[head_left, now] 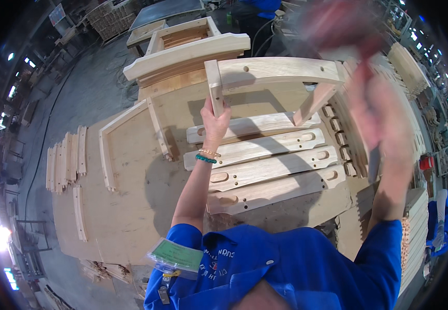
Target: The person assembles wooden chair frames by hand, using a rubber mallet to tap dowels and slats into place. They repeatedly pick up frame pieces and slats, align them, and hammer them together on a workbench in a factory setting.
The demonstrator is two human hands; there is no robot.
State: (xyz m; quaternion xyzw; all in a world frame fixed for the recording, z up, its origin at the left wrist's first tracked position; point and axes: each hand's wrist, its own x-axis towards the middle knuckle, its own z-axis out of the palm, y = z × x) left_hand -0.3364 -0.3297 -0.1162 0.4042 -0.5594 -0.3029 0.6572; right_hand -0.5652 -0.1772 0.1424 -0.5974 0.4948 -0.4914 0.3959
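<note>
With closed fingers, my left hand [215, 123] grips the left post of a pale wooden frame [281, 68]. A broad curved rail joins that post to a second post on the right. My right hand [386, 111], smeared by motion, is wrapped round what looks like a red-headed mallet [340, 28]. The blurred red head is raised beyond the frame's right end, and a grey handle end sticks out below the hand. Several wooden slats [265, 150] with oval slots and small holes lie side by side below the frame.
An angled wooden frame [105, 150] and stacked strips [66, 160] lie left on the brown work table [125, 217]. Assembled wooden pieces [182, 54] stand at the far side. Stacked parts line the right. Other people in blue [443, 222] are at the right edge and far side.
</note>
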